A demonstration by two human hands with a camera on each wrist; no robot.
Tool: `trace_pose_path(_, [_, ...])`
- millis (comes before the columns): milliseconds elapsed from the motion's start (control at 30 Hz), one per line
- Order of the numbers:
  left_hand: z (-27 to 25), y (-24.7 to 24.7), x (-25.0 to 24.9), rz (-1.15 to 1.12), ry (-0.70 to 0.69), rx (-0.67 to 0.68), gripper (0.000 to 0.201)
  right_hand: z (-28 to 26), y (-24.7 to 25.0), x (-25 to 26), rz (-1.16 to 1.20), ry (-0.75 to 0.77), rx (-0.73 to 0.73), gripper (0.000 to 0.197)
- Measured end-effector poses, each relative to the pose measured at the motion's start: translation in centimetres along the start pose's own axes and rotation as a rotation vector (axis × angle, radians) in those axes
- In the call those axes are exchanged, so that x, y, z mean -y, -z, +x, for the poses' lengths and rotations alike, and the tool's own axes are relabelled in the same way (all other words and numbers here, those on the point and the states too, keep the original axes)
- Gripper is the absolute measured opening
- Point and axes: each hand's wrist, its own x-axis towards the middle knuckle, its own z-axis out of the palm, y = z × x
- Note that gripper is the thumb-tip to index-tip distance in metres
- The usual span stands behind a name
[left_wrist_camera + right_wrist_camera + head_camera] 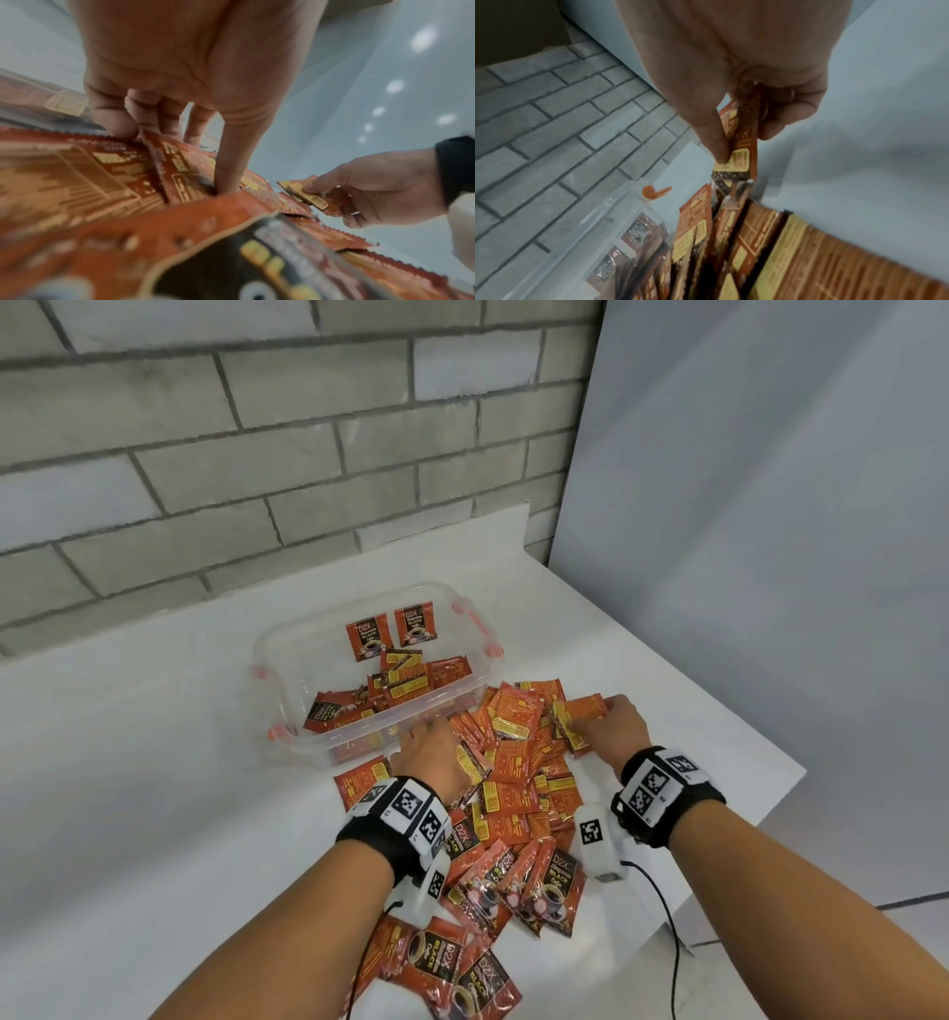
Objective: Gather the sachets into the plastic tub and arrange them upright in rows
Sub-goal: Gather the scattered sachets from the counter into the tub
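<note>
Gathering step in hand. Right hand [611, 726] pinches a thin stack of sachets [577, 721] between thumb and curled fingers, just above the loose pile [518, 788] on the white table [154, 762]. Left hand [434, 752] lies on the pile's near-tub edge, fingers bent down into the packets; whether it grips one, cannot tell. Plastic tub [287, 649] sits just behind the pile, holding two upright sachets [390, 631] at its far wall, others lying flat. Judged early. Next move likely calls for carrying the stack over the rim and standing it on edge.
</note>
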Motion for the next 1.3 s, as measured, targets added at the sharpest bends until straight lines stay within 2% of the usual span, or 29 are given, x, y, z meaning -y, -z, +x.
trace_pose_path(67, [0.0, 0.2, 0.2, -0.031, 0.007, -0.001, 0.073, -0.4, 0.5, -0.1, 0.078, 0.051, -0.041, 0.045])
trace_pose_path(133, [0.0, 0.5, 0.4, -0.062, -0.011, -0.006, 0.063, -1.0, 0.7, 0.3, 0.138, 0.123, -0.045, 0.044])
trace_pose_path(167, [0.0, 0.7, 0.5, -0.081, -0.026, -0.01, 0.058, -1.4, 0.6, 0.6, 0.147, 0.155, -0.005, 0.045])
trace_pose_path(233, [-0.2, 1.3, 0.5, -0.155, -0.049, -0.005, 0.056, -2.2, -0.2, 1.1, 0.077, 0.212, 0.164, 0.048])
trace_pose_path(300, [-0.3, 1.8, 0.5, -0.246, -0.073, 0.021, 0.058, -3.0, -1.3, 1.5, -0.099, 0.267, 0.341, 0.057])
trace_pose_path(367, [-0.6, 2.3, 0.5, -0.306, -0.105, 0.043, 0.056, -3.6, -2.5, 1.7, -0.319, 0.319, 0.423, 0.065])
trace_pose_path(433, [-1.0, 2.6, 0.6, -0.333, -0.131, 0.043, 0.055, -3.9, -3.4, 1.8, -0.485, 0.339, 0.425, 0.063])
trace_pose_path(533, [-1.6, 2.9, 1.0, -0.327, -0.136, 0.009, 0.057, -4.0, -4.3, 1.9, -0.57, 0.334, 0.387, 0.052])
trace_pose_path(667, [-1.8, 2.8, 2.3, -0.301, -0.129, 0.054, 0.059, -4.0, -4.8, 2.0, -0.607, 0.318, 0.359, 0.056])
trace_pose_path(767, [-2.0, 2.6, 2.9, -0.144, -0.143, 0.1, 0.056, -3.8, -5.0, 2.1, -0.635, 0.304, 0.346, 0.054])
trace_pose_path(967, [-1.8, 1.8, 2.3, -0.067, -0.154, 0.067, 0.047, -4.1, -5.6, 2.6, -0.762, 0.3, 0.346, 0.067])
trace_pose_path(1200, [-1.6, 1.2, 1.6, -0.048, -0.153, 0.044, 0.043, -4.3, -6.0, 3.1, -0.781, 0.309, 0.318, 0.075])
trace_pose_path(1300, [-1.5, 1.4, 1.7, -0.073, -0.141, 0.049, 0.05, -4.5, -5.8, 3.3, -0.722, 0.311, 0.306, 0.06])
